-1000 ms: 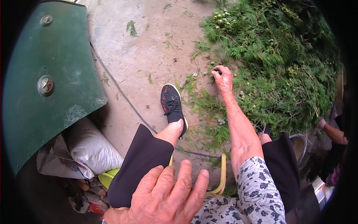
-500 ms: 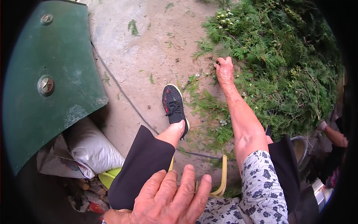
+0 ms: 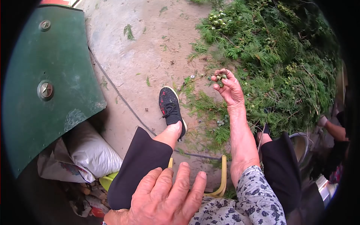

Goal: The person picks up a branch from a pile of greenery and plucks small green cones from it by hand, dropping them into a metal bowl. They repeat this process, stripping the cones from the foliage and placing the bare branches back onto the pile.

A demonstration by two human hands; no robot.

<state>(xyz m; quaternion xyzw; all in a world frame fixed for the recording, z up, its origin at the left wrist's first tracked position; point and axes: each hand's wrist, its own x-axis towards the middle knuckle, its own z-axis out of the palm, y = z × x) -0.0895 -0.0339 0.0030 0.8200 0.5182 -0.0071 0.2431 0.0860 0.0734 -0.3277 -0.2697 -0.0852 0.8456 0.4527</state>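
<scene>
My right hand (image 3: 231, 89) is raised over the floor at the left edge of a heap of green conifer branches (image 3: 277, 63). Its fingers pinch a little bunch of small green cones (image 3: 222, 79), palm turned up. Similar pale cones show on the branches near the top of the heap. My left hand (image 3: 163, 197) hangs low in front of my body, back up, fingers spread and nothing in them. Loose green sprigs (image 3: 202, 100) lie on the floor between my shoe and the heap.
A dark green metal panel (image 3: 56, 63) with star bosses stands at left, over a stuffed white sack (image 3: 95, 150). A black cable (image 3: 129, 107) crosses the concrete floor. A yellow chair frame (image 3: 224, 176) is below me. Another person's arm (image 3: 335, 131) and a metal basin (image 3: 305, 146) are at right.
My right hand has come up and back from the floor at the heap's edge, turning palm up, and the green cones now show in its fingers. My left hand stays almost still.
</scene>
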